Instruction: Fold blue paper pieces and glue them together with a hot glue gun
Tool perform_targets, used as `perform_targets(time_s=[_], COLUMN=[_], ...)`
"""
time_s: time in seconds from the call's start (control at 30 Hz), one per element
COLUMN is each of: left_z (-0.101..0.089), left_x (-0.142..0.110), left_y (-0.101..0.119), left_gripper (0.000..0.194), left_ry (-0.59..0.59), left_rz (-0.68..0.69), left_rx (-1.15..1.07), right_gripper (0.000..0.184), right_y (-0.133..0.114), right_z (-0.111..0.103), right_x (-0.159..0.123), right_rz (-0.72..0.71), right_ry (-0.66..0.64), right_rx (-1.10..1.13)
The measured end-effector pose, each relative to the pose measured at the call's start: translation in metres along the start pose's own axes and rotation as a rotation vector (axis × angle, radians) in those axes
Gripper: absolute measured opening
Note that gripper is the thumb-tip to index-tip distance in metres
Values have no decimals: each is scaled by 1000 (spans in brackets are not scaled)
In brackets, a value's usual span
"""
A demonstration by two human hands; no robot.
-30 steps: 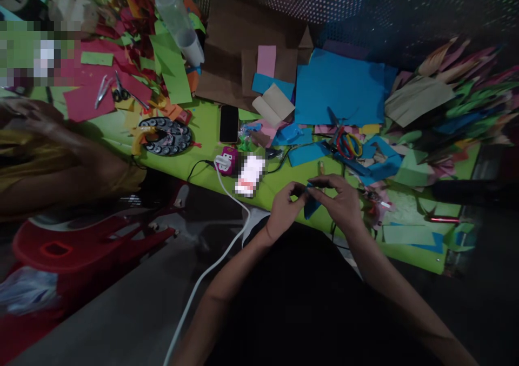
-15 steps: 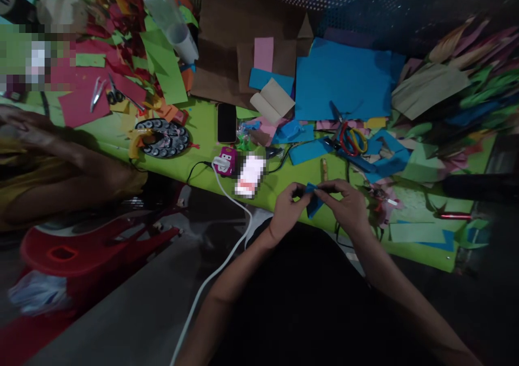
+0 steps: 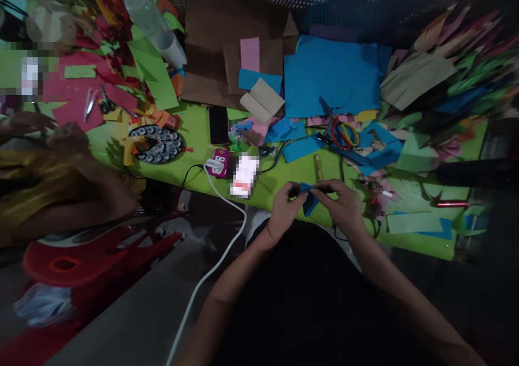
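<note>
A small folded piece of blue paper [image 3: 308, 204] is pinched between both my hands, just over the table's front edge. My left hand [image 3: 285, 206] grips its left side between thumb and fingers. On the other side, my right hand [image 3: 340, 201] has thumb and fingertips closed on its upper edge. The fingers partly hide the fold. Beyond my hands a thin yellowish stick [image 3: 318, 167] lies on the green table [image 3: 279, 185]. To the left of it is a phone with a blurred, lit screen [image 3: 245, 175].
Scissors [image 3: 329, 118] with red and yellow handles lie among blue scraps. Large blue sheets [image 3: 330, 77] and brown paper [image 3: 206, 47] cover the back. A white cable [image 3: 219, 260] hangs left of my lap. Another person's arm [image 3: 89, 185] rests at far left, above a red chair [image 3: 60, 263].
My view has shifted slightly, so the table's things sit a little further left. Both hands keep their pinch on the blue paper. The other person's hands have moved.
</note>
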State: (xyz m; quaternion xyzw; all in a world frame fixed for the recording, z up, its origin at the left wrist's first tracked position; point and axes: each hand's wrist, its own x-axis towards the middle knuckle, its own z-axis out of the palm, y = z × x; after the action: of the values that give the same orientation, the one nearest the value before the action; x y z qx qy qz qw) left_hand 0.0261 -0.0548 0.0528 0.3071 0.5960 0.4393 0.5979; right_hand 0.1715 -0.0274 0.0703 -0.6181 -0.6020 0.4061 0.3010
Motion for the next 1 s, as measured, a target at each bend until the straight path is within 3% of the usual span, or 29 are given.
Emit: perform_targets(time_s=[0.33, 1.0], left_z=[4, 16], left_x=[-3, -17], left_y=[-4, 3], left_gripper=[30, 27], left_ry=[58, 117], left_rz=[-8, 2], left_rx=[-111, -245], right_gripper=[26, 27], right_y=[-3, 3], right_z=[-6, -15], right_x=[-3, -17], right_rz=[-22, -45], right_ry=[-22, 51], right_rx=[20, 106])
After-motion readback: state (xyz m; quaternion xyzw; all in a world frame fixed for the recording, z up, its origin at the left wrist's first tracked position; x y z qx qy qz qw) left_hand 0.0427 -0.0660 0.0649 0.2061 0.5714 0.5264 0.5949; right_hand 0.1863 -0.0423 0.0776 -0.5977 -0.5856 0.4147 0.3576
